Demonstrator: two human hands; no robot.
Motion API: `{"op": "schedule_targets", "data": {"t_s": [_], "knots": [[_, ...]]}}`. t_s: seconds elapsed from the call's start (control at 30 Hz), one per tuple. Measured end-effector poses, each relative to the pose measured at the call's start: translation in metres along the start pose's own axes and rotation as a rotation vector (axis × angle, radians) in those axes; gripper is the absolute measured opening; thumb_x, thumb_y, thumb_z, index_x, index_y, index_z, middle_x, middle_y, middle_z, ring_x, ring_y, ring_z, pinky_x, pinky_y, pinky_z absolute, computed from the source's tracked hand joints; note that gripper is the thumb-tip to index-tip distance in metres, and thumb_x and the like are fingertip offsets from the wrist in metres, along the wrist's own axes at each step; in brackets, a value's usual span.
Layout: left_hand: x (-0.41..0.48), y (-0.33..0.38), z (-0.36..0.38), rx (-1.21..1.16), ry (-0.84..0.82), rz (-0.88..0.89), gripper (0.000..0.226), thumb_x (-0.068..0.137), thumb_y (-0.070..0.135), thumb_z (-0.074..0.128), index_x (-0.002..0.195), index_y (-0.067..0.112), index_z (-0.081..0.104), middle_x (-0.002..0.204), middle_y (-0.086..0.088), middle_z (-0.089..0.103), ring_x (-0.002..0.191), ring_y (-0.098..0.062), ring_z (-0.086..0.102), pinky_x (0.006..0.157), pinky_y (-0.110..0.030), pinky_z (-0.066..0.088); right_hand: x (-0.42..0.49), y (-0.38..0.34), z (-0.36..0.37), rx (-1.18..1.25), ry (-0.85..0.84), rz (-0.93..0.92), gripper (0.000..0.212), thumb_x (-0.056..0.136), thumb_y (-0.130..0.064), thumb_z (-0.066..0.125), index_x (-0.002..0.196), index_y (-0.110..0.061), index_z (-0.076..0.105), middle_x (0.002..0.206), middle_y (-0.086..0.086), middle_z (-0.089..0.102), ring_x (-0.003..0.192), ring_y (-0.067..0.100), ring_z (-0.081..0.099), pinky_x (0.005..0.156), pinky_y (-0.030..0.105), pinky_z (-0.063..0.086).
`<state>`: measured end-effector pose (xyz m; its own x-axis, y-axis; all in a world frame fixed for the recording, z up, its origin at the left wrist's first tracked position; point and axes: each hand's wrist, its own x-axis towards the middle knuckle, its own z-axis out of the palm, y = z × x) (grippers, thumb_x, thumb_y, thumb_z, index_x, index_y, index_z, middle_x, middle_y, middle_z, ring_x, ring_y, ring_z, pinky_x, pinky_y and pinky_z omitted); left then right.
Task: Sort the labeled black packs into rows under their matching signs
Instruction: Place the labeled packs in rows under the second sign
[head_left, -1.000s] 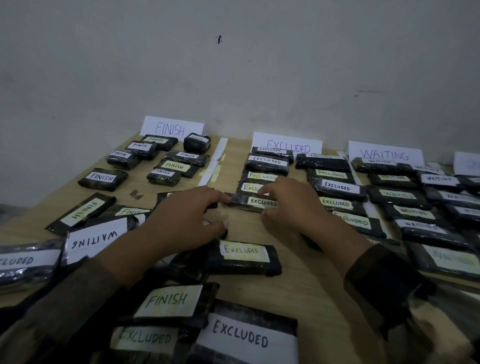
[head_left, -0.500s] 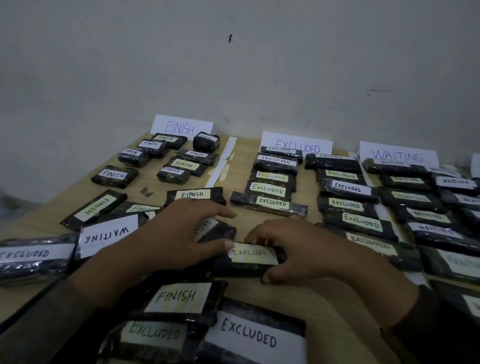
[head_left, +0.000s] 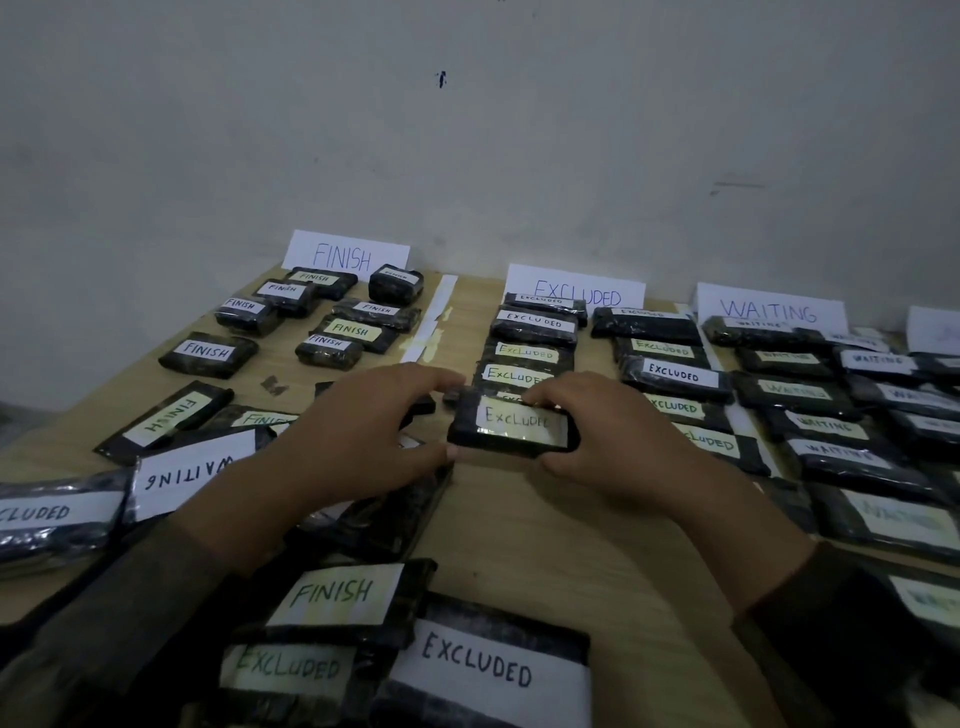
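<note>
A black pack labelled EXCLUDED (head_left: 514, 423) is held between both hands, just in front of the left row under the EXCLUDED sign (head_left: 576, 291). My left hand (head_left: 363, 431) grips its left end and my right hand (head_left: 608, 441) grips its right end, thumbs at the near edge. Rows of EXCLUDED packs (head_left: 530, 332) lie under that sign. FINISH packs (head_left: 208, 353) lie below the FINISH sign (head_left: 345, 254), and WAITING packs (head_left: 826, 426) below the WAITING sign (head_left: 769, 309).
Unsorted packs lie near me: a FINISH pack (head_left: 337, 592), two EXCLUDED packs (head_left: 478, 670), a WAITING pack (head_left: 192, 470) and another EXCLUDED pack (head_left: 47, 514) at the left. The wooden table (head_left: 545, 530) meets a white wall. A further sign (head_left: 935, 330) shows at the right edge.
Both hands left the pack set in the EXCLUDED row, came back to a nearer EXCLUDED pack, took hold of it and carried it forward towards that row.
</note>
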<state>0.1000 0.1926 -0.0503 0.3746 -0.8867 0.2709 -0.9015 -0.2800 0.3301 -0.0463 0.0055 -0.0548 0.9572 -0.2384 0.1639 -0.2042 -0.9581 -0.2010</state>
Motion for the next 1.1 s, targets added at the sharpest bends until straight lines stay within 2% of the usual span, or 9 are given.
{"op": "schedule_targets", "data": {"t_s": [0.17, 0.33, 0.47, 0.63, 0.77, 0.83, 0.9, 1.0, 1.1], "knots": [[0.004, -0.008, 0.001, 0.016, -0.021, -0.041, 0.061, 0.078, 0.049, 0.068, 0.133, 0.037, 0.046, 0.131, 0.013, 0.054, 0.117, -0.006, 0.051, 0.094, -0.025, 0.043, 0.010, 0.002, 0.010, -0.037, -0.021, 0.065, 0.061, 0.077, -0.043, 0.072, 0.132, -0.027, 0.050, 0.126, -0.004, 0.056, 0.116, 0.015, 0.046, 0.089, 0.033, 0.043], [0.005, -0.013, 0.002, 0.031, -0.029, -0.037, 0.057, 0.079, 0.047, 0.068, 0.131, 0.035, 0.049, 0.128, 0.011, 0.057, 0.116, -0.009, 0.053, 0.093, -0.027, 0.044, 0.018, 0.002, 0.019, -0.103, -0.076, 0.039, 0.060, 0.082, -0.045, 0.067, 0.135, -0.025, 0.047, 0.127, -0.002, 0.050, 0.117, 0.018, 0.043, 0.090, 0.033, 0.043], [0.006, -0.016, 0.002, 0.077, -0.064, -0.013, 0.057, 0.076, 0.056, 0.060, 0.129, 0.034, 0.053, 0.127, 0.010, 0.059, 0.114, -0.011, 0.055, 0.093, -0.029, 0.046, 0.021, 0.001, 0.021, -0.171, -0.061, 0.018, 0.060, 0.082, -0.048, 0.066, 0.135, -0.026, 0.049, 0.121, -0.002, 0.046, 0.112, 0.018, 0.042, 0.086, 0.031, 0.039], [0.000, -0.019, -0.008, 0.063, -0.085, -0.022, 0.057, 0.076, 0.061, 0.053, 0.126, 0.032, 0.056, 0.125, 0.012, 0.059, 0.112, -0.008, 0.055, 0.092, -0.028, 0.046, 0.022, -0.002, 0.019, -0.230, -0.081, 0.005, 0.064, 0.083, -0.053, 0.061, 0.139, -0.027, 0.044, 0.123, -0.002, 0.046, 0.113, 0.019, 0.041, 0.091, 0.034, 0.035], [-0.011, -0.028, -0.021, 0.018, -0.049, -0.094, 0.041, 0.084, 0.040, 0.064, 0.124, 0.034, 0.057, 0.115, 0.018, 0.059, 0.103, -0.004, 0.053, 0.088, -0.027, 0.044, 0.015, -0.017, 0.009, -0.147, -0.070, -0.031, 0.061, 0.087, -0.053, 0.057, 0.141, -0.031, 0.038, 0.127, -0.005, 0.047, 0.116, 0.015, 0.044, 0.097, 0.035, 0.034], [-0.018, -0.034, -0.028, 0.002, -0.031, -0.140, 0.037, 0.085, 0.035, 0.063, 0.122, 0.035, 0.057, 0.101, 0.022, 0.055, 0.097, -0.003, 0.050, 0.086, -0.028, 0.042, 0.012, -0.034, 0.004, -0.010, -0.078, -0.071, 0.052, 0.087, -0.053, 0.056, 0.134, -0.033, 0.047, 0.119, -0.009, 0.052, 0.103, 0.011, 0.050, 0.089, 0.032, 0.040], [-0.025, -0.040, -0.034, -0.010, -0.001, -0.167, 0.033, 0.087, 0.034, 0.061, 0.120, 0.035, 0.058, 0.105, 0.018, 0.057, 0.102, -0.007, 0.054, 0.089, -0.033, 0.045, 0.011, -0.053, 0.003, 0.080, -0.120, -0.098, 0.050, 0.087, -0.055, 0.054, 0.131, -0.031, 0.052, 0.117, -0.008, 0.056, 0.099, 0.011, 0.053, 0.081, 0.029, 0.045], [-0.036, -0.044, -0.039, -0.032, 0.020, -0.208, 0.035, 0.086, 0.036, 0.063, 0.121, 0.037, 0.057, 0.117, 0.013, 0.060, 0.110, -0.007, 0.054, 0.093, -0.034, 0.046, 0.017, -0.072, 0.016, 0.036, -0.216, -0.130, 0.066, 0.083, -0.067, 0.049, 0.135, -0.027, 0.045, 0.120, -0.002, 0.050, 0.107, 0.017, 0.051, 0.077, 0.031, 0.044], [-0.048, -0.045, -0.038, -0.036, -0.035, -0.257, 0.042, 0.083, 0.044, 0.065, 0.123, 0.045, 0.052, 0.121, 0.017, 0.058, 0.109, -0.004, 0.055, 0.091, -0.035, 0.048, 0.023, -0.080, 0.028, 0.052, -0.270, -0.114, 0.077, 0.075, -0.075, 0.052, 0.136, -0.030, 0.040, 0.114, 0.000, 0.048, 0.102, 0.017, 0.047, 0.072, 0.030, 0.038]]}}
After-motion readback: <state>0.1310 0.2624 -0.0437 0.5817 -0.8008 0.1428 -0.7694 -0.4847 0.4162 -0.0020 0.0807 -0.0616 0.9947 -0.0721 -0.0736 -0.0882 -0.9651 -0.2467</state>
